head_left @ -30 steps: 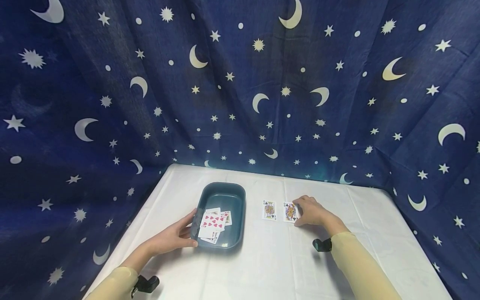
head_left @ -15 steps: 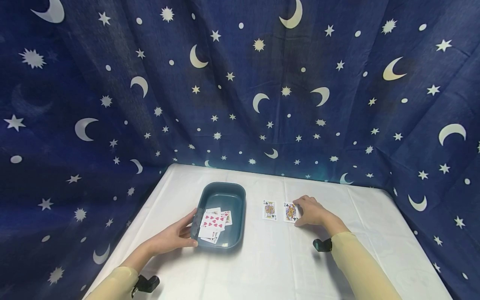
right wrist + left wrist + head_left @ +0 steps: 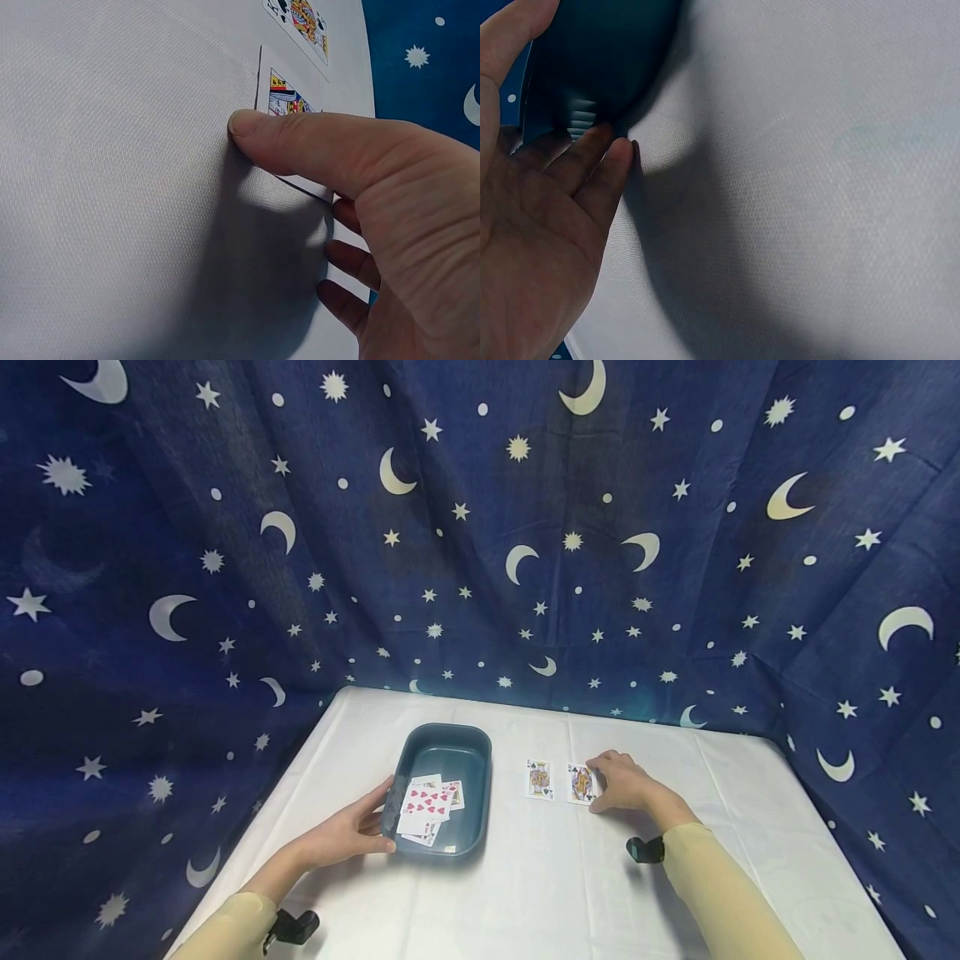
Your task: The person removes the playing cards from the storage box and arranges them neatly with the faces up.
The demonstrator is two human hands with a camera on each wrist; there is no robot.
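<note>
In the head view my left hand (image 3: 341,838) holds the dark teal tray (image 3: 480,793) at its left end, thumb at the near corner and fingers along the outer wall. A red hearts playing card (image 3: 424,803) lies uppermost on several overlapping cards inside. To the right, my right hand (image 3: 624,787) pinches a face-card playing card (image 3: 580,785) between thumb and fingers at its right side. The right wrist view shows the thumb (image 3: 277,139) over the lower part of that card (image 3: 292,97). Just left of it, a king playing card (image 3: 538,780) lies face up.
A white cloth (image 3: 510,902) covers the table under everything. Behind and along the sides hangs a dark blue curtain (image 3: 480,568) with moons and stars. A black wrist device (image 3: 294,928) shows below my left forearm and a second device (image 3: 643,850) near the right one.
</note>
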